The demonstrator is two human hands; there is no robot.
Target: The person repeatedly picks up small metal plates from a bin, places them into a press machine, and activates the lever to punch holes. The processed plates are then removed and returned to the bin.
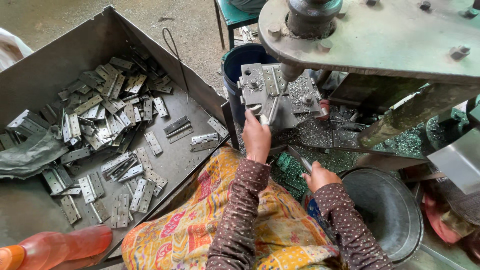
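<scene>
Patterned lap nearest. Right hand closed on thin metal lever, ready to actuate. Left hand, fingers pinching hinge plate, seats it on press fixture under ram. Tray of hinges at left, within reach.

A small metalworking workshop; a heavy press with bolted steel plate stands over a jig strewn with metal shavings; a big sheet-metal tray holds heaps of stamped hinges; the bare concrete floor is dusty and stained.
</scene>
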